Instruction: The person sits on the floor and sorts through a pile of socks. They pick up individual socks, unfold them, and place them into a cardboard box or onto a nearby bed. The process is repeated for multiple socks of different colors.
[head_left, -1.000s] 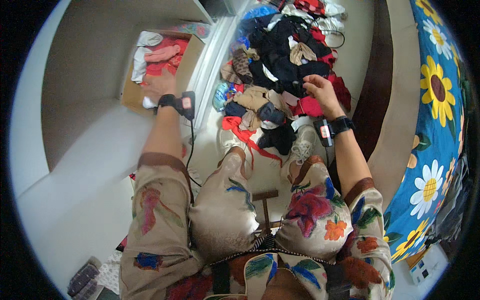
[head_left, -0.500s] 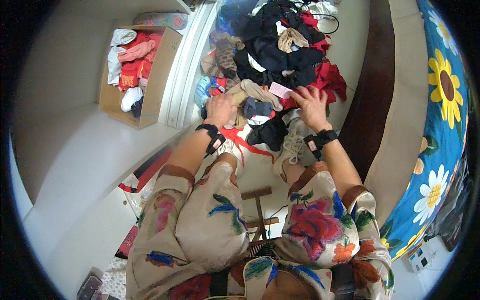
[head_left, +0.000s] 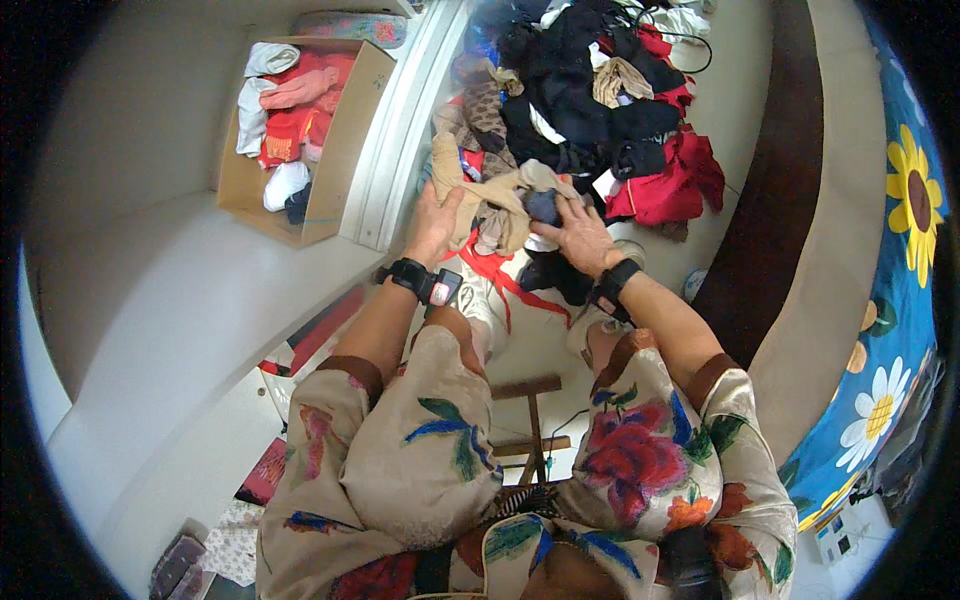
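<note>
A heap of clothes lies on the floor before my feet. At its near left, my left hand (head_left: 435,222) is closed round a tan stocking-like cloth (head_left: 450,165), part of which stands up above the fingers. My right hand (head_left: 580,238) lies on the near side of the heap, thumb and fingers apart, against a dark blue-grey balled sock (head_left: 543,207). Its fingertips are partly lost among the cloth. Beneath the hands a red strip of fabric (head_left: 492,268) trails over the floor, beside a black cloth (head_left: 555,278).
A cardboard box (head_left: 352,135) with red, pink and white folded clothes stands at the left by a white door track (head_left: 385,190). Black garments (head_left: 565,90) and a red one (head_left: 685,180) fill the far heap. A flowered bedspread (head_left: 865,330) hangs at the right.
My left hand has gripped the tan cloth and raised part of it. My right hand has moved left, from beside the red garment to the balled sock. The view has shifted slightly.
</note>
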